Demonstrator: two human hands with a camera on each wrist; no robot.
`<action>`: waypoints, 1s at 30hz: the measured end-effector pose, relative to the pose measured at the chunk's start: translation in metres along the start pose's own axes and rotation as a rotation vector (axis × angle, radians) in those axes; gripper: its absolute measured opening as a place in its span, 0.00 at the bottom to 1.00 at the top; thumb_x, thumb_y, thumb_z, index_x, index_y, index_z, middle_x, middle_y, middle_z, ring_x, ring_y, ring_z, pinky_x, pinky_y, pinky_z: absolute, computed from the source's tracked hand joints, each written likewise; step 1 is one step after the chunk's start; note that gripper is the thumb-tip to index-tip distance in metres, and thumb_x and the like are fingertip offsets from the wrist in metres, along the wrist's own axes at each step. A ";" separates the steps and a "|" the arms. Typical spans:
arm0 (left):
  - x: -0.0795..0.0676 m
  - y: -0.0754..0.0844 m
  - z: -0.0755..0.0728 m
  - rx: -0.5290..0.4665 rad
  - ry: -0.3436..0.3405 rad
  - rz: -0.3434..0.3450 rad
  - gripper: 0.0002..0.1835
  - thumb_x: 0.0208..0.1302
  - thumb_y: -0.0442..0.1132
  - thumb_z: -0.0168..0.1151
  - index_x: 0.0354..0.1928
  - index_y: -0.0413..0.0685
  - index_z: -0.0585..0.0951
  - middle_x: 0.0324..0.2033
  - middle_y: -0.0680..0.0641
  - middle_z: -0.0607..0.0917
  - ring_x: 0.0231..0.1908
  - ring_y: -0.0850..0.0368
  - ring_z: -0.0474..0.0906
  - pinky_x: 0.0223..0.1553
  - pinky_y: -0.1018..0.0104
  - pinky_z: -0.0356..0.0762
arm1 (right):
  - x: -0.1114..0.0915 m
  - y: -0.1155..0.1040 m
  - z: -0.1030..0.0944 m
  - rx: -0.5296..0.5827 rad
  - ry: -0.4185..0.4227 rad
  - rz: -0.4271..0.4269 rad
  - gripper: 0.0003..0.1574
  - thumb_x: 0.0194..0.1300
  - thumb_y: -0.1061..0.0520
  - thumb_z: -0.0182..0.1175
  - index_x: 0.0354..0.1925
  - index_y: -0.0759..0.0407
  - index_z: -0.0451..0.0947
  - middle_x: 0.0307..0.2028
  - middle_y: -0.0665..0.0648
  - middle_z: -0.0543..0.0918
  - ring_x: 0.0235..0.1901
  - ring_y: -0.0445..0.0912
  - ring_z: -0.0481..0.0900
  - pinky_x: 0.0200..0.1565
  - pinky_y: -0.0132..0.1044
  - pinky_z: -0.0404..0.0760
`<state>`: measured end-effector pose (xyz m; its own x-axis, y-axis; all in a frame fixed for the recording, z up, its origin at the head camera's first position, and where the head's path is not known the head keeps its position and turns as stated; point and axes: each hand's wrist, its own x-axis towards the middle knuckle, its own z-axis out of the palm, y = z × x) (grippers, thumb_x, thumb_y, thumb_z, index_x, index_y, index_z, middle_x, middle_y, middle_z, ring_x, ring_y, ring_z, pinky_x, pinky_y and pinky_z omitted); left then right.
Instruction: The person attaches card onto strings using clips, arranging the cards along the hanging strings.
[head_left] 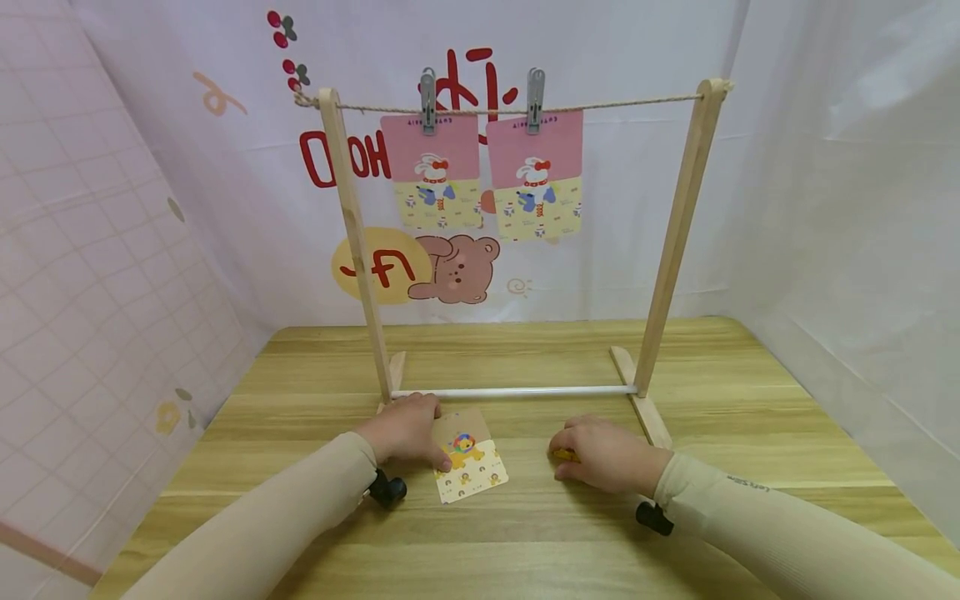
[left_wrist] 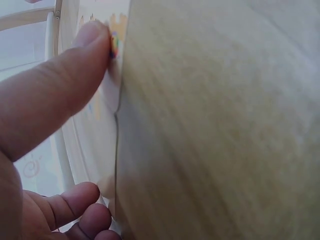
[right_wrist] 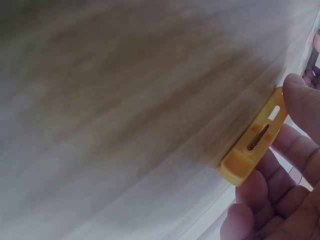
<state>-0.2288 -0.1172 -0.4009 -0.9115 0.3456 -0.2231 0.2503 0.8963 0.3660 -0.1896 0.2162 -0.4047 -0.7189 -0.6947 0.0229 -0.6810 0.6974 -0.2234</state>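
A card (head_left: 468, 467) with a lion picture, brown above and pale yellow below, lies on the table in the head view. My left hand (head_left: 405, 429) grips it at its left side; the thumb (left_wrist: 90, 55) is on the card in the left wrist view, with the other fingers at its edge. To the right, my right hand (head_left: 603, 454) holds a yellow plastic clothespin (right_wrist: 252, 142) between thumb and fingers, low at the table surface. Most of the clothespin is hidden by the hand in the head view.
Behind the hands stands a wooden frame (head_left: 678, 242) with a white bottom bar (head_left: 517, 392). Two pink and yellow cards (head_left: 435, 171) hang from its rope (head_left: 622, 104), each under a grey clothespin (head_left: 535, 100). A printed white curtain (head_left: 600, 283) encloses the table (head_left: 480, 558).
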 end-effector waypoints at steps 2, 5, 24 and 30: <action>0.000 -0.001 0.001 -0.009 -0.005 -0.003 0.43 0.38 0.58 0.89 0.53 0.43 0.80 0.45 0.47 0.81 0.45 0.52 0.76 0.55 0.51 0.77 | 0.000 0.000 0.000 0.002 0.000 -0.005 0.12 0.66 0.49 0.74 0.44 0.52 0.86 0.37 0.46 0.82 0.35 0.35 0.74 0.40 0.36 0.78; 0.001 -0.001 0.001 -0.023 -0.004 -0.006 0.43 0.38 0.58 0.89 0.53 0.43 0.79 0.45 0.47 0.82 0.46 0.52 0.76 0.56 0.51 0.78 | 0.000 0.001 0.001 0.003 0.001 -0.005 0.11 0.66 0.50 0.73 0.44 0.52 0.86 0.37 0.46 0.82 0.36 0.35 0.74 0.40 0.35 0.78; 0.005 -0.003 0.002 -0.025 -0.020 0.019 0.42 0.41 0.57 0.89 0.56 0.44 0.80 0.50 0.46 0.83 0.49 0.51 0.77 0.58 0.50 0.78 | 0.000 0.002 0.002 -0.006 0.010 -0.034 0.12 0.67 0.50 0.73 0.44 0.53 0.86 0.36 0.46 0.82 0.35 0.34 0.72 0.39 0.35 0.78; 0.006 -0.004 0.004 -0.043 -0.006 0.029 0.41 0.40 0.57 0.90 0.54 0.46 0.80 0.48 0.48 0.81 0.48 0.52 0.75 0.56 0.50 0.77 | 0.001 0.004 0.004 -0.012 0.011 -0.030 0.12 0.66 0.50 0.73 0.44 0.52 0.86 0.36 0.45 0.82 0.35 0.34 0.72 0.39 0.34 0.78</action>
<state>-0.2341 -0.1178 -0.4069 -0.9021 0.3727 -0.2175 0.2618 0.8733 0.4109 -0.1925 0.2182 -0.4095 -0.6994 -0.7136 0.0403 -0.7041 0.6782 -0.2107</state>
